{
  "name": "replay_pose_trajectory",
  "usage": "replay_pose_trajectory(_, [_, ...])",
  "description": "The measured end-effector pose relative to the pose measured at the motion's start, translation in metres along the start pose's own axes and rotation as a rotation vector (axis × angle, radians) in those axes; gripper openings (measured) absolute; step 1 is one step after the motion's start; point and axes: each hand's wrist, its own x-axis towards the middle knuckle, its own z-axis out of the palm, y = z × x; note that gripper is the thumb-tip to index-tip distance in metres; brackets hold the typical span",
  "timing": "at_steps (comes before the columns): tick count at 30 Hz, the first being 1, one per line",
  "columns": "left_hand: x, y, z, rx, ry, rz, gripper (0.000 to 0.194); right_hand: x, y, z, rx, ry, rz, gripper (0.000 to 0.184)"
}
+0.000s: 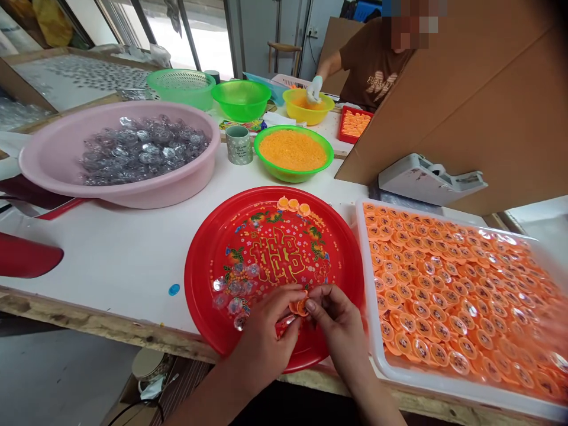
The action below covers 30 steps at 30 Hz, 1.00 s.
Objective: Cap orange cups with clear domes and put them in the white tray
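My left hand (266, 337) and my right hand (337, 322) meet over the near rim of a round red tray (337, 236). Both pinch a small orange disc piece (300, 307) between their fingertips. Several clear plastic caps (234, 291) lie on the tray just left of my left hand. Three orange pieces (293, 205) rest at the tray's far rim. A white bin (370, 331) full of finished orange capped pieces (452, 284) stands right beside my right hand.
A pink basin (119, 192) of clear caps sits far left. Green bowl of orange powder (293, 151), a small mug (239, 144), green and yellow bowls lie behind. A cardboard box (465, 100) and tape dispenser (428, 177) stand right. Another person's gloved hand (315, 89) reaches the yellow bowl (309, 106).
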Motion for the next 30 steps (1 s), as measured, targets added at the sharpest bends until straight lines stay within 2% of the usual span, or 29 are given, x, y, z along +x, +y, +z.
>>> replay_pose_trajectory(4, [0.003,0.008,-0.001,-0.160,0.047,-0.114,0.022,-0.009,-0.003,0.001,-0.257,0.069,-0.210,0.006])
replay_pose_trajectory(8, [0.002,0.003,-0.001,-0.144,0.093,-0.044,0.026,-0.015,-0.005,0.001,-0.343,0.065,-0.364,0.004])
replay_pose_trajectory(11, [-0.001,-0.001,-0.001,-0.138,0.101,0.010,0.028,-0.015,-0.004,0.001,-0.289,0.057,-0.359,0.006])
replay_pose_trajectory(16, [-0.002,0.005,-0.005,-0.248,0.092,-0.052,0.026,-0.014,-0.005,0.003,-0.235,0.066,-0.352,0.009])
replay_pose_trajectory(19, [-0.001,0.011,-0.006,-0.346,0.068,-0.113,0.029,-0.015,-0.012,0.002,-0.318,0.037,-0.406,0.020])
replay_pose_trajectory(22, [0.002,0.013,-0.007,-0.414,0.055,-0.149,0.035,-0.016,-0.020,0.000,-0.417,0.024,-0.446,0.017])
replay_pose_trajectory(27, [0.006,0.015,-0.011,-0.302,-0.006,-0.093,0.030,-0.019,-0.024,0.000,-0.423,0.036,-0.472,0.022])
replay_pose_trajectory(30, [0.007,0.016,-0.012,-0.182,0.020,-0.005,0.032,-0.022,-0.021,0.003,-0.500,0.042,-0.506,0.025])
